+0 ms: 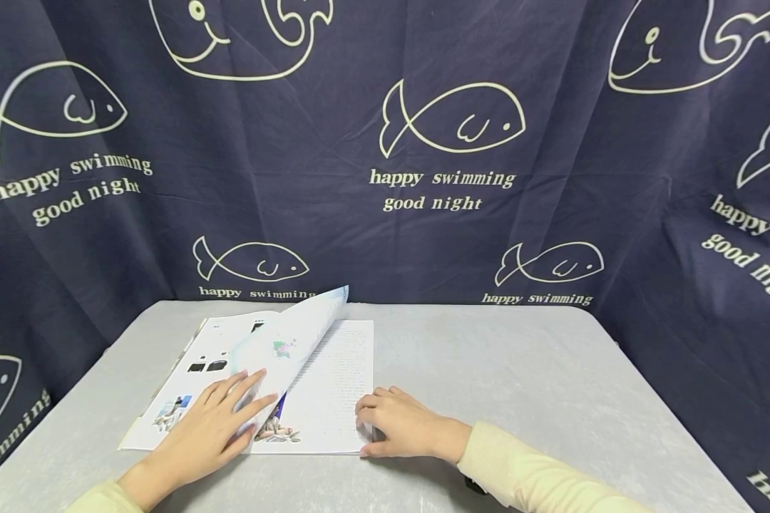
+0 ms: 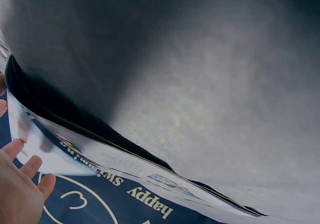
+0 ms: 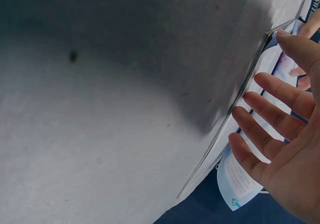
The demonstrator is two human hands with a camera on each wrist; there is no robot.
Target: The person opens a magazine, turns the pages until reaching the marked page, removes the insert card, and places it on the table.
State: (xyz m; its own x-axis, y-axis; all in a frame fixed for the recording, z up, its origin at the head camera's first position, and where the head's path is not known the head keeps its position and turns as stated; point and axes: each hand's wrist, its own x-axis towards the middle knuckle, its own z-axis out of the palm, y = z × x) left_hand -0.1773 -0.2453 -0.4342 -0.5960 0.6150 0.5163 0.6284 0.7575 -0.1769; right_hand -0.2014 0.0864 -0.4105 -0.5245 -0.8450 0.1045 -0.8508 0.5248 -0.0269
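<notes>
An opened magazine (image 1: 343, 370) with printed text and colour pictures lies on the left half of the table. One page (image 1: 308, 324) stands lifted at a slant over the middle, its far corner highest. My left hand (image 1: 214, 420) rests on that turned page with its fingers spread, and the left wrist view shows its fingertips against the paper. At the magazine's right edge is my right hand (image 1: 401, 424), thumb by the near corner and fingertips close to the border. In the right wrist view its fingers (image 3: 275, 107) are apart and loosely bent, with no page between them.
The grey table (image 1: 520, 370) extends to the right of the magazine and in front of it. A dark blue curtain (image 1: 346, 185) with fish drawings and lettering hangs behind the table and along both sides.
</notes>
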